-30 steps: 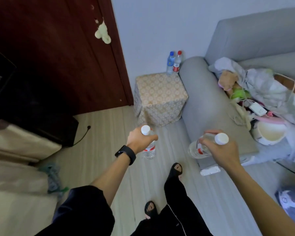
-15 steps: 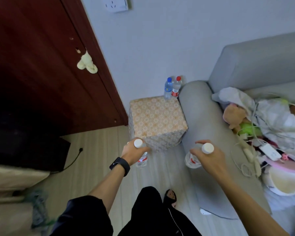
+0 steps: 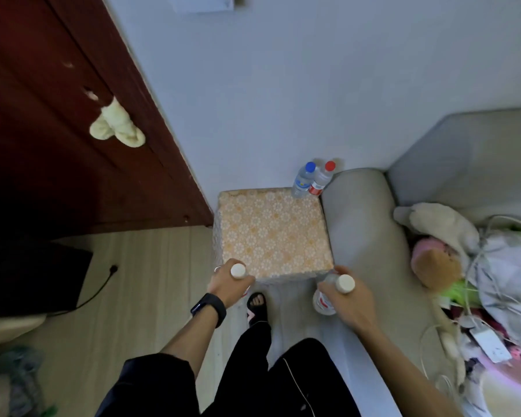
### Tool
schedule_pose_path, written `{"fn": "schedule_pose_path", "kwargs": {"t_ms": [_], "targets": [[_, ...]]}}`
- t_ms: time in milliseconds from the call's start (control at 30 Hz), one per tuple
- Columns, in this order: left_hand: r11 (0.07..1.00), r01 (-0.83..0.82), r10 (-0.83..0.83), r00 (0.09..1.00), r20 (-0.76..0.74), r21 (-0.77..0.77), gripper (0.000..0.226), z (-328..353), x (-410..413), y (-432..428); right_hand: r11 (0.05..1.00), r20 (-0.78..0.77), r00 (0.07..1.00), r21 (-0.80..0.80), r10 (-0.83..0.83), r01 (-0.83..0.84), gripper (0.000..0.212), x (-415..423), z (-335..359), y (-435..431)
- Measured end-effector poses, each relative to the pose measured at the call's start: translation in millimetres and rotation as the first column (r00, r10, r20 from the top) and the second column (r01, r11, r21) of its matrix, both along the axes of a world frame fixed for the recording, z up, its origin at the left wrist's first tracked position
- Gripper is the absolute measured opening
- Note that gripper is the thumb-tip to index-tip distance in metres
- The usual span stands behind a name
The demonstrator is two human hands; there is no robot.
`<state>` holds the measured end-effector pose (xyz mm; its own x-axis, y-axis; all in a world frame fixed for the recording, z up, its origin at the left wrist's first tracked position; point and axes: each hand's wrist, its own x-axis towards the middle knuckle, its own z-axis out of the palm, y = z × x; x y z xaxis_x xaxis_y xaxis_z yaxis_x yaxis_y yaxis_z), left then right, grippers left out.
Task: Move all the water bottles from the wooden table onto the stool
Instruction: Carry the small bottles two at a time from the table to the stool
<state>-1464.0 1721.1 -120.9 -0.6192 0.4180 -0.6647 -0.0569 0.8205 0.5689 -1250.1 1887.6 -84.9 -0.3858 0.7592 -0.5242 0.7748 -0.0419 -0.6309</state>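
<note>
The stool (image 3: 272,233) is a cube covered in orange flower-patterned cloth, standing between the door and the sofa arm. A blue-capped bottle (image 3: 303,179) and a red-capped bottle (image 3: 321,178) stand upright at its far right corner. My left hand (image 3: 227,284) grips a white-capped water bottle (image 3: 238,270) just before the stool's near left corner; most of that bottle is hidden by the hand. My right hand (image 3: 351,299) holds a second white-capped bottle (image 3: 328,293) with a red label at the stool's near right corner.
A dark red door (image 3: 57,115) with a cloth-wrapped handle is on the left. The grey sofa (image 3: 367,236) on the right is piled with soft toys, clothes and cables. A black box (image 3: 27,278) and its cable lie on the wooden floor at left. My foot (image 3: 257,302) stands near the stool.
I have stepped closer to the stool. Both hands, each still holding a bottle, have gone from mid-floor to the stool's near edge.
</note>
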Motion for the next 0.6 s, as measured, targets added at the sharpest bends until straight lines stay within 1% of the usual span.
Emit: {"fn": "schedule_pose_path", "kwargs": {"t_ms": [67,100,200,300,467,600], "targets": [[0.999,-0.03,0.03,1.0,0.008,-0.019,0.029,-7.9,-10.2,19.4,0.999,0.012,0.999,-0.035,-0.03,0.03,0.071,-14.2,-10.9,17.8],[0.999,-0.025,0.025,1.0,0.0,-0.028,0.032,-13.2,-14.4,28.5,0.997,0.022,0.999,-0.056,-0.043,0.044,0.071,-20.0,-17.2,27.6],[0.999,-0.028,0.029,0.999,0.024,-0.039,0.042,-32.5,-23.7,53.3,0.995,0.068,0.998,-0.099,-0.011,0.018,0.055,-37.7,-36.3,55.5],[0.999,-0.049,0.049,0.996,0.076,0.01,0.047,-56.4,-26.9,72.4,0.993,0.108,0.993,-0.108,-0.037,0.049,0.051,-52.9,-63.0,79.2],[0.997,-0.062,0.058,0.995,0.077,0.045,0.044,-83.8,-26.2,112.8,0.99,0.124,0.991,-0.128,-0.042,0.058,0.063,-76.2,-101.0,116.3],[0.997,-0.016,0.015,1.0,0.017,0.075,0.042,-106.4,-28.8,146.6,0.99,0.109,0.994,-0.142,-0.004,0.02,0.061,-88.5,-131.1,143.1]]}}
